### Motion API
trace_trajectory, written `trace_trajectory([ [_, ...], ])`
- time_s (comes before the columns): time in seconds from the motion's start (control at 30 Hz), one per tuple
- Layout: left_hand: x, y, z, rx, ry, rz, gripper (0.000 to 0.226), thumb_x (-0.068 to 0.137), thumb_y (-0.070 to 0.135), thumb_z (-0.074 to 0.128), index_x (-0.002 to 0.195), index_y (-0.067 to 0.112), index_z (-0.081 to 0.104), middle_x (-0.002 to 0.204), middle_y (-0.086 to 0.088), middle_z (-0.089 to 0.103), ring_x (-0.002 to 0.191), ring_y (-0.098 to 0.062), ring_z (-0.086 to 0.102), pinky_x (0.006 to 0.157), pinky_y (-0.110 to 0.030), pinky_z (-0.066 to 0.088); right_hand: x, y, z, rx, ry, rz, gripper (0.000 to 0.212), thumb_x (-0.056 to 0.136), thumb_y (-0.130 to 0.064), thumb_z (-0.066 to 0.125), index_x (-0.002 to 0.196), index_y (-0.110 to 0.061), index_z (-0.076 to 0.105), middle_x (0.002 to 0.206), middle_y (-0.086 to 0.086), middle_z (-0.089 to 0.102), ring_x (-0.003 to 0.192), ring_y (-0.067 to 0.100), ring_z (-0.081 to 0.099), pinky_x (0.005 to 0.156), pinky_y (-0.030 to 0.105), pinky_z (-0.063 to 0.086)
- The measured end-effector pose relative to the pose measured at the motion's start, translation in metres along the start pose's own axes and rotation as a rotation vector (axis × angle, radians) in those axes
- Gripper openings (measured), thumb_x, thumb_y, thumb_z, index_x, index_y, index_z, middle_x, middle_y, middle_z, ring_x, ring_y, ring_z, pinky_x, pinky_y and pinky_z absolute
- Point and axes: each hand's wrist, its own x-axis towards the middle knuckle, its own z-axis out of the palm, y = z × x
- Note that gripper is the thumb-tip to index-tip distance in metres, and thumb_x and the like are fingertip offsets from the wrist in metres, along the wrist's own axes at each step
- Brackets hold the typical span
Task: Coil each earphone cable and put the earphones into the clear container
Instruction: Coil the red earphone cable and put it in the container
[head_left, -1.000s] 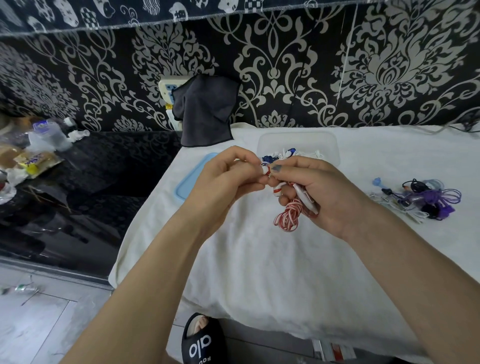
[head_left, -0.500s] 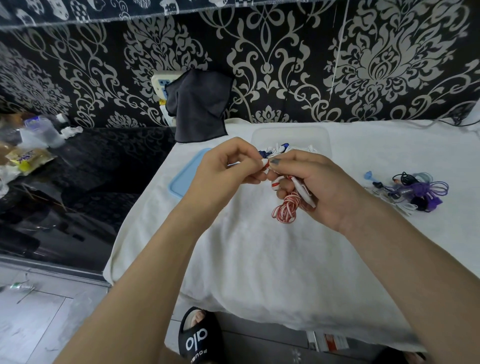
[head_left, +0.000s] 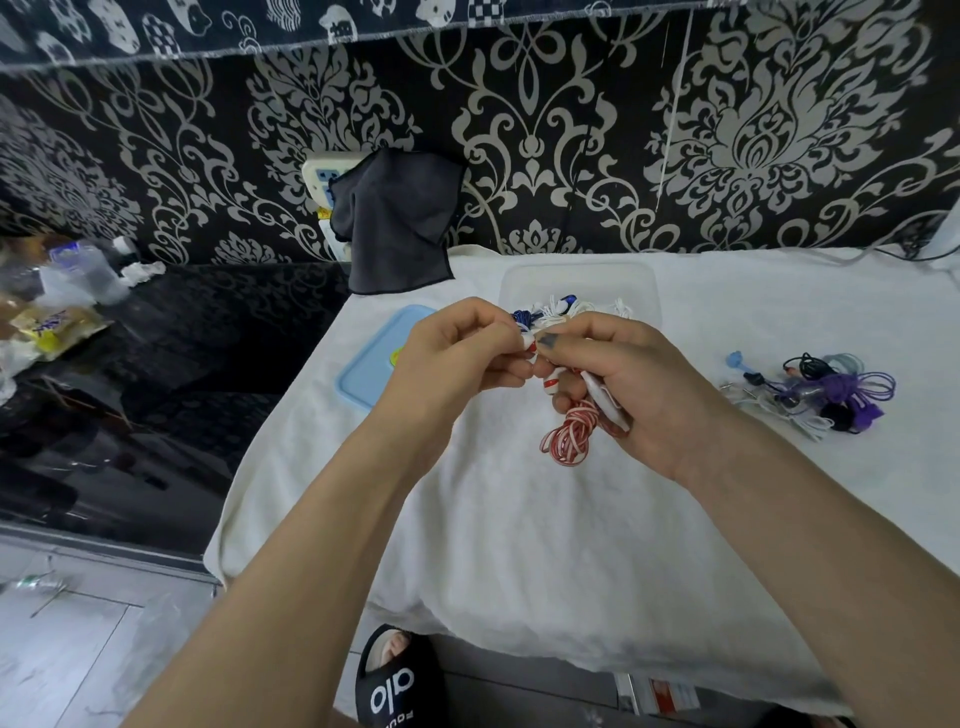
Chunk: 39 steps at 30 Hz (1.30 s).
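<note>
Little has changed: left hand (head_left: 457, 358) and right hand (head_left: 639, 384) fingers still pinch the red-and-white striped earphone cable (head_left: 571, 434), coiled, at 6 o'clock of the clear plastic container (head_left: 579, 280); winding continues.

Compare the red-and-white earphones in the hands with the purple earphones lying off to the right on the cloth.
The red-and-white earphones are held above the white cloth by the left hand and right hand; the purple earphones lie untouched on it. The red-and-white cable hangs as one coil by itself, while the purple cable sits tangled in a pile with other cables. Neither is in the clear container yet.
</note>
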Motion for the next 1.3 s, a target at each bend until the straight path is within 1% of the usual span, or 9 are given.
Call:
trace_trajectory([
  [0.23,0.000,0.004,-0.003,-0.217,-0.106,-0.242,0.040,0.094,0.005,0.054,0.061,0.019,0.072,0.078,-0.008,0.069,0.079,-0.016,0.065,0.066,-0.021,0.056,-0.003,0.000,0.001,0.016,-0.036,0.008,0.004,0.090,-0.004,0.067,0.087,-0.003,0.070,0.073,0.013,0.066,0.053,0.017,0.050,0.052,0.025,0.050],
  [0.3,0.000,0.002,-0.004,-0.237,-0.091,-0.264,0.039,0.095,0.007,0.055,0.062,0.019,0.073,0.082,-0.010,0.069,0.078,-0.015,0.066,0.064,-0.020,0.056,-0.003,0.000,0.002,0.022,-0.031,0.014,0.004,0.090,-0.004,0.067,0.087,-0.003,0.069,0.073,0.013,0.066,0.052,0.016,0.049,0.051,0.025,0.049],
  [0.37,0.000,0.000,-0.003,-0.172,-0.085,-0.195,0.028,0.093,0.005,0.057,0.070,0.016,0.069,0.087,-0.016,0.070,0.080,-0.018,0.065,0.068,-0.021,0.056,-0.003,0.001,0.002,0.045,-0.021,0.023,0.004,0.090,-0.003,0.067,0.087,-0.003,0.070,0.073,0.014,0.066,0.050,0.015,0.050,0.051,0.024,0.049],
  [0.43,0.000,-0.004,-0.002,-0.051,-0.056,-0.019,0.017,0.092,0.002,0.060,0.079,0.014,0.065,0.085,-0.019,0.068,0.080,-0.021,0.065,0.071,-0.025,0.056,-0.002,0.000,0.001,0.065,-0.015,0.034,0.009,0.090,-0.004,0.066,0.084,-0.005,0.072,0.073,0.012,0.066,0.050,0.013,0.052,0.052,0.024,0.049],
  [0.57,-0.002,-0.007,-0.003,0.214,-0.010,0.289,0.011,0.097,-0.002,0.059,0.094,0.007,0.064,0.077,-0.011,0.065,0.071,-0.013,0.067,0.073,-0.025,0.053,-0.002,-0.003,-0.001,0.097,-0.036,0.076,0.011,0.092,-0.008,0.065,0.084,-0.008,0.073,0.075,0.007,0.067,0.050,0.010,0.053,0.054,0.022,0.047],
  [0.77,-0.007,-0.012,-0.004,0.404,0.072,0.516,0.010,0.097,0.004,0.063,0.093,0.013,0.067,0.082,-0.001,0.074,0.082,-0.018,0.075,0.080,-0.036,0.060,-0.002,-0.005,0.002,0.236,-0.085,0.131,0.007,0.094,-0.008,0.062,0.091,-0.006,0.069,0.073,0.005,0.063,0.050,0.006,0.046,0.049,0.019,0.046],
  [0.87,-0.008,-0.011,-0.003,0.404,0.115,0.582,0.010,0.096,0.002,0.064,0.094,0.010,0.070,0.083,-0.001,0.074,0.080,-0.019,0.075,0.078,-0.034,0.060,-0.004,-0.005,0.002,0.281,-0.111,0.153,0.005,0.095,-0.009,0.062,0.096,-0.008,0.066,0.075,0.003,0.063,0.051,0.005,0.044,0.050,0.018,0.046],
  [1.07,-0.008,-0.015,-0.001,0.462,0.139,0.662,0.008,0.094,0.000,0.067,0.096,0.005,0.073,0.088,0.000,0.073,0.081,-0.012,0.074,0.078,-0.017,0.052,-0.006,-0.005,0.002,0.347,-0.117,0.176,0.003,0.094,-0.011,0.063,0.096,-0.009,0.062,0.075,0.001,0.061,0.050,0.004,0.042,0.049,0.017,0.045],
  [1.3,-0.007,-0.017,-0.005,0.436,0.081,0.694,0.007,0.092,0.001,0.068,0.094,0.008,0.071,0.088,-0.004,0.072,0.083,-0.022,0.070,0.078,-0.038,0.057,-0.010,-0.005,0.006,0.351,-0.147,0.181,0.007,0.094,-0.012,0.063,0.087,-0.010,0.063,0.073,-0.001,0.060,0.051,0.003,0.040,0.046,0.016,0.043],
])
